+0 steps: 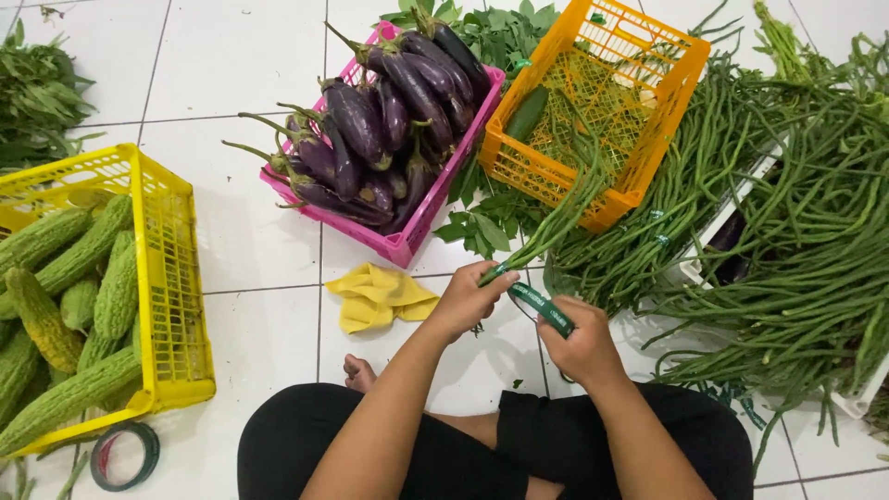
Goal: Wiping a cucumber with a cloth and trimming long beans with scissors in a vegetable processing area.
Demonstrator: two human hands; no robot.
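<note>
Head view, looking down on a person seated on white tile floor (pixel 250 241). Left hand (pixel 468 301), lower centre of frame, is closed around the cut end of a bundle of long beans (pixel 565 208); bundle runs up and right, its far end resting on the orange crate (pixel 681 79). Right hand (pixel 579 343), just right of it, pinches a strip of green tape (pixel 542 307) between thumb and fingers, the strip stretched toward the bundle's stem end. Beans look light, thin, floppy; likely they sag and fan out unless gripped tight near the stems, so the best hold is a full-fist wrap at the cut end where they sit together. Tape is thin, sticky, probably twists easily; hold it by the edge, keep it taut. Big loose heap of long beans (pixel 796 231) fills right side. Pink crate (pixel 407 243) of purple eggplants (pixel 389 120) upper centre, yellow crate (pixel 167 278) of bitter gourds (pixel 83 296) at left, yellow cloth (pixel 375 294) centre, tape roll (pixel 125 456) lower left.
</note>
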